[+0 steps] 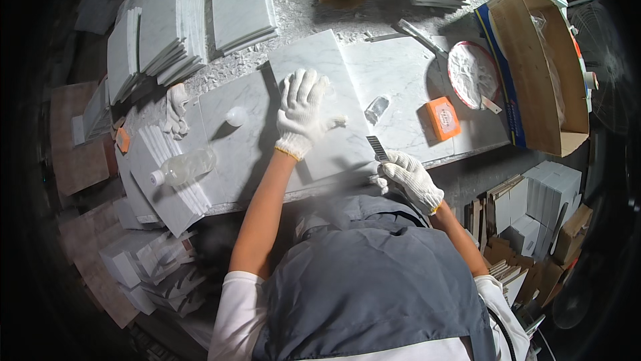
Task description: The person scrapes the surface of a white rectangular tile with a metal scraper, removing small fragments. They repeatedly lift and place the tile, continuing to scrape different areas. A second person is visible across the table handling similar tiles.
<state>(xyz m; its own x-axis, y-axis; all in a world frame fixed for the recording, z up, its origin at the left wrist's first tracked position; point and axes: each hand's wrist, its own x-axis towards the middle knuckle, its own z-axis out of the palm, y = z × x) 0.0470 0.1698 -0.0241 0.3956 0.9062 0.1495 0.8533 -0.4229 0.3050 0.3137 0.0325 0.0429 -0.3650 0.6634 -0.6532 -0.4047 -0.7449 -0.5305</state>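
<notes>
Both my hands wear white knit gloves with yellow cuffs. My left hand [304,113] lies flat, fingers spread, on a pale grey-veined marble tile [319,51] that rests askew over other tiles. My right hand [409,177], near the tile's right front corner, is closed around a flat dark blade [377,149] with light cross lines. The blade points up and away, and its lower end is hidden in the glove. A small clear bottle [377,109] lies just beyond it. To the left of my left hand stands a small white bottle [236,117].
At right are an orange box [442,119], a round pan of white powder [473,74] and a cardboard box [571,87]. Tile stacks [240,4] fill the far left. A clear bottle [187,167] lies on tiles near a loose glove [176,111]. Stone chips cover the back surface.
</notes>
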